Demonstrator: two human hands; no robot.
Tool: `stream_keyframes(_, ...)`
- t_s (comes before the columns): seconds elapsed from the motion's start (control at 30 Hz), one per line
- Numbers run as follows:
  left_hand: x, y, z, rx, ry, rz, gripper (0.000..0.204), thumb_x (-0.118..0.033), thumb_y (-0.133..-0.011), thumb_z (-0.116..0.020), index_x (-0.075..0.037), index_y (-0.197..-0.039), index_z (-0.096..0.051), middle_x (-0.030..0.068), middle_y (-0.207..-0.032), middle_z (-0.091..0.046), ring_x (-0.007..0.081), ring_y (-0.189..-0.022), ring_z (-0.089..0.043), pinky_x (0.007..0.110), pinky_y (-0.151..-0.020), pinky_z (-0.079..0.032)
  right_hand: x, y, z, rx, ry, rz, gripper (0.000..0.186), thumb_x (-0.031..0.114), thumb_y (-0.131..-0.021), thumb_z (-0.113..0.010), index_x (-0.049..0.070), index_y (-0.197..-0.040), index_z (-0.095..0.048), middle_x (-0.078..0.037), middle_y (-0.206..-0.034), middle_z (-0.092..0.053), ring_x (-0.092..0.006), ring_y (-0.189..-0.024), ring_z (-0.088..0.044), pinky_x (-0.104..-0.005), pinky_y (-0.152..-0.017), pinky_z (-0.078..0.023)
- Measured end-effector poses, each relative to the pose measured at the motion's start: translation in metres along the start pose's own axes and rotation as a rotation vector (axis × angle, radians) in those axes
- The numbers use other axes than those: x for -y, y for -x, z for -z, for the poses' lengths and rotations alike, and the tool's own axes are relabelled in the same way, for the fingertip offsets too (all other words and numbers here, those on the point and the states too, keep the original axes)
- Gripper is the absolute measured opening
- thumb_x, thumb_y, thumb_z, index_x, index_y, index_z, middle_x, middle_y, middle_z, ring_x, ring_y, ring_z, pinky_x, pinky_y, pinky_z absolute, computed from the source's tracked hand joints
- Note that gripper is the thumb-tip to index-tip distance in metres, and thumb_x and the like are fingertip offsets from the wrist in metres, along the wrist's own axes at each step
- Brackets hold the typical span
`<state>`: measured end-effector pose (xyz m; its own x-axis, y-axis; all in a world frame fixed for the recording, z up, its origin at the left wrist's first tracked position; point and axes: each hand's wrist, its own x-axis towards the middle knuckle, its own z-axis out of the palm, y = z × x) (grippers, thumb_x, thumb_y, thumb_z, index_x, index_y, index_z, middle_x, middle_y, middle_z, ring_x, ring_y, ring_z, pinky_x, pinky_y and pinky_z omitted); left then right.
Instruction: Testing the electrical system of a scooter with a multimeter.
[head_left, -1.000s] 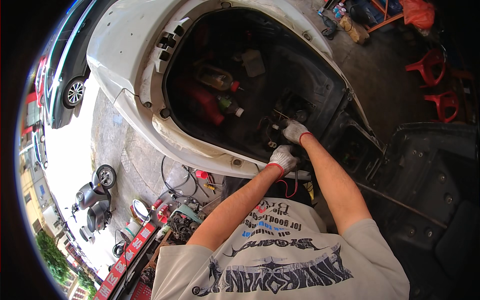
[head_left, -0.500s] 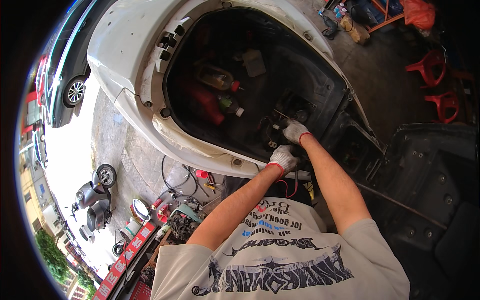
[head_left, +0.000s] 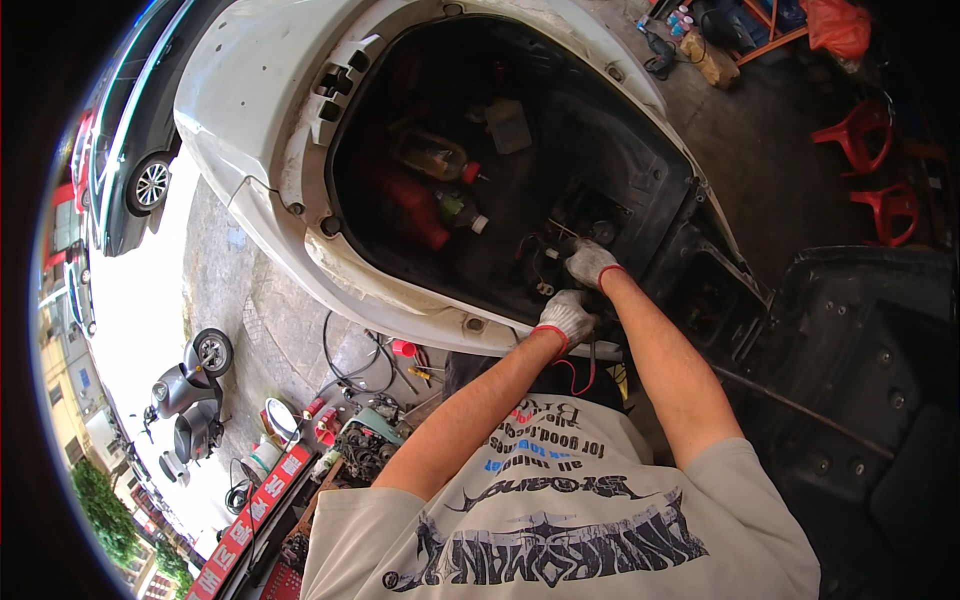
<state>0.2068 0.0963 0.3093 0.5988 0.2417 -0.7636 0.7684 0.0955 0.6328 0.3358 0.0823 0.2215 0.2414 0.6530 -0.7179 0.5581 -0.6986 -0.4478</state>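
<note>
- One dark car (head_left: pixel 125 140) stands at the far left; nearer, on the left, a grey scooter (head_left: pixel 190 405) is parked.
- White bodywork (head_left: pixel 240 100) curves around a deep black compartment (head_left: pixel 570 110).
- Black hose (head_left: pixel 338 378) lies looped on the ground, left of the person.
- Within the compartment's left half are a red container (head_left: pixel 400 200), an amber bottle (head_left: pixel 430 157), a clear bottle (head_left: pixel 463 213) and, farther right, a pale box (head_left: pixel 508 125).
- Thin wires (head_left: pixel 527 241) and a small white piece (head_left: pixel 552 254) sit at the compartment's near right, just beside the right hand.
- Left hand (head_left: pixel 567 318), gloved, fingers curled down at the near rim; whether they grip anything, I cannot tell.
- Right hand (head_left: pixel 590 262), gloved, slightly farther and apart from the left, reaches to the wires; its grip cannot be told.
- Two red chairs (head_left: pixel 888 212) stand at the far right.
</note>
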Motion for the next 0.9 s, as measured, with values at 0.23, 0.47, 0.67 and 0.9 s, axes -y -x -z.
stream_keyframes(0.23, 0.004, -0.003, -0.002, -0.001, 0.046, 0.004, 0.037, -0.013, -0.078, -0.066, -0.001, -0.113, -0.065, 0.0148, -0.099, -0.07, 0.0233, -0.086, -0.069, 0.033, -0.079, -0.053, 0.002, 0.006, 0.006, 0.017, -0.013, 0.043, 0.042, 0.02, -0.082, -0.054, 0.011, -0.122, -0.062, -0.02, -0.123, -0.06, -0.0331, -0.118, -0.055, -0.0387, -0.1, -0.043)
stream_keyframes(0.47, 0.001, -0.002, -0.002, -0.001, 0.02, 0.006, 0.037, -0.013, -0.078, -0.066, 0.0, -0.113, -0.064, 0.0149, -0.098, -0.07, 0.0223, -0.084, -0.068, 0.033, -0.076, -0.054, 0.005, 0.01, 0.01, -0.009, 0.023, 0.083, 0.04, 0.019, -0.083, -0.045, 0.01, -0.117, -0.064, -0.02, -0.121, -0.061, -0.0352, -0.115, -0.056, -0.0423, -0.099, -0.044)
stream_keyframes(0.67, 0.011, -0.008, -0.006, -0.016, 0.015, -0.02, 0.037, -0.014, -0.078, -0.067, 0.001, -0.112, -0.065, 0.015, -0.097, -0.07, 0.0226, -0.084, -0.068, 0.033, -0.076, -0.054, 0.006, 0.008, 0.009, 0.008, -0.002, 0.05, 0.041, 0.018, -0.081, -0.049, 0.01, -0.119, -0.064, -0.019, -0.122, -0.061, -0.0332, -0.117, -0.056, -0.0389, -0.1, -0.043)
stream_keyframes(0.9, 0.012, -0.008, -0.006, -0.036, -0.01, -0.02, 0.036, -0.014, -0.078, -0.068, 0.0, -0.111, -0.065, 0.015, -0.097, -0.07, 0.0228, -0.083, -0.068, 0.033, -0.076, -0.054, 0.005, 0.005, 0.006, 0.013, -0.005, 0.04, 0.04, 0.017, -0.081, -0.05, 0.008, -0.118, -0.065, -0.02, -0.121, -0.061, -0.0331, -0.117, -0.056, -0.0388, -0.1, -0.043)
